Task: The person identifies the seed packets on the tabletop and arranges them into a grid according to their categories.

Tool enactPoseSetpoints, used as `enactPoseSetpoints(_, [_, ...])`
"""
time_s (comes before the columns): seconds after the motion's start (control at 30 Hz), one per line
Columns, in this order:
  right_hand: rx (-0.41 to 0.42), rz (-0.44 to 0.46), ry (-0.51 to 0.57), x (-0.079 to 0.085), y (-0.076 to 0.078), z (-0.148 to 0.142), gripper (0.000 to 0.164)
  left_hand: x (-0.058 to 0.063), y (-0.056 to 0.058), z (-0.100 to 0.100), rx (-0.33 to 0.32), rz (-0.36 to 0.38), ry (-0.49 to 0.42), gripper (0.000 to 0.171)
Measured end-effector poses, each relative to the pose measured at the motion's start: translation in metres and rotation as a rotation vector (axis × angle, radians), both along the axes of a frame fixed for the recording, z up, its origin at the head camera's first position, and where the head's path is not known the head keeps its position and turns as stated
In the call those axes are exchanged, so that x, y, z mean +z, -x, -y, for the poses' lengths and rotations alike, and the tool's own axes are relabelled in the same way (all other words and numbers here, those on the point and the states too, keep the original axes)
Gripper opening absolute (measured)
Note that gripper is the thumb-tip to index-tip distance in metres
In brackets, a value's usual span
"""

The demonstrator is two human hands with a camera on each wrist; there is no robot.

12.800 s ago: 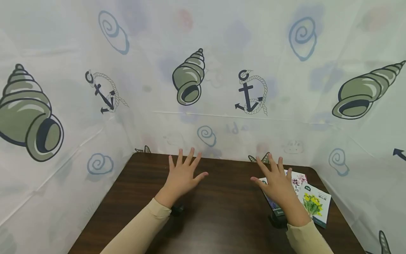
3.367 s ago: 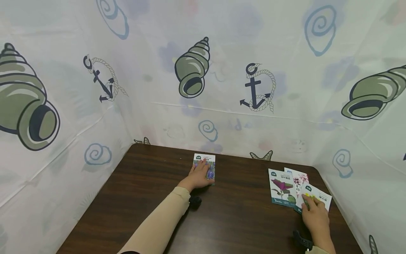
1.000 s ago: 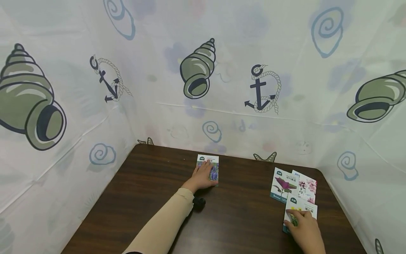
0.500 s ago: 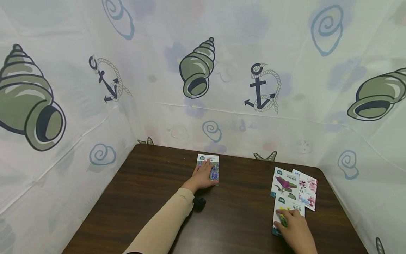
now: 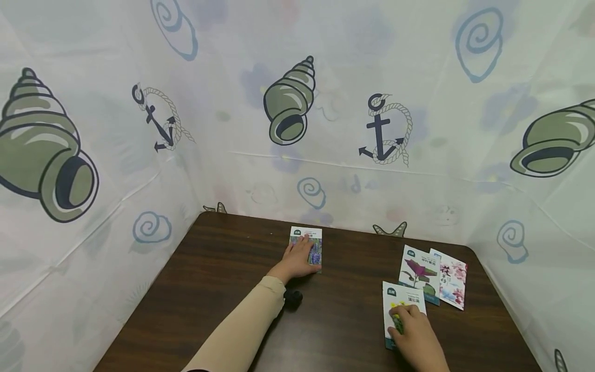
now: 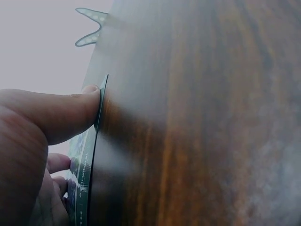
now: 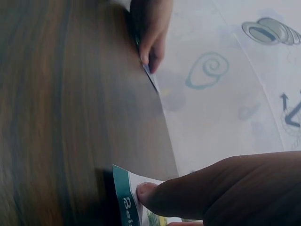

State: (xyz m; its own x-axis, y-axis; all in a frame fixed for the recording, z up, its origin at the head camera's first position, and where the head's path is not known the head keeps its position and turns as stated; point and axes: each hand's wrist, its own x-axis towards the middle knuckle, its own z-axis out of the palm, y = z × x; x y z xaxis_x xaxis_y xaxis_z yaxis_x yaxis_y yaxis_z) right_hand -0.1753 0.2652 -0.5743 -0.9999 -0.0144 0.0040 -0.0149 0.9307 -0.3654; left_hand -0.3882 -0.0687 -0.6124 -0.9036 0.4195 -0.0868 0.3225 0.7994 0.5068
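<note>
In the head view, my left hand [image 5: 297,258] rests with spread fingers on a seed packet with purple flower spikes [image 5: 316,250] near the table's back edge. The left wrist view shows the thumb [image 6: 70,113] pressing at that packet's end. On the right side, my right hand [image 5: 416,336] grips a yellow-flower seed packet [image 5: 392,299], thumb and fingers bent over its face. One corner of it bows up from the table in the right wrist view. Behind it lie a magenta-flower packet [image 5: 420,266] and, partly beneath that, a pink-blossom packet [image 5: 454,279].
The dark wooden table [image 5: 223,289] meets a white cloth wall [image 5: 223,124] printed with shells and anchors at the back and both sides. A small black object [image 5: 293,299] sits by my left wrist.
My right hand has moved left with the yellow-flower packet, away from the other two, uncovering more of the magenta-flower packet. My left hand stays on the purple-spike packet.
</note>
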Motion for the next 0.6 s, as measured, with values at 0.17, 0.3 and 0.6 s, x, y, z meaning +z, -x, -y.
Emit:
enactPoseSetpoints(0.17, [0.029,-0.015,0.014,-0.002,0.003,0.013,0.032,-0.002,0.002,0.0,0.0,-0.003,-0.009,0.096])
enactPoseSetpoints(0.3, [0.054,-0.049,0.019,-0.005,0.005,0.022,0.034,-0.002,0.002,-0.001,-0.003,0.002,-0.016,0.096])
enactPoseSetpoints(0.6, [0.093,-0.14,0.005,-0.007,0.014,0.044,0.04,-0.003,0.002,0.0,0.002,0.004,-0.029,0.096])
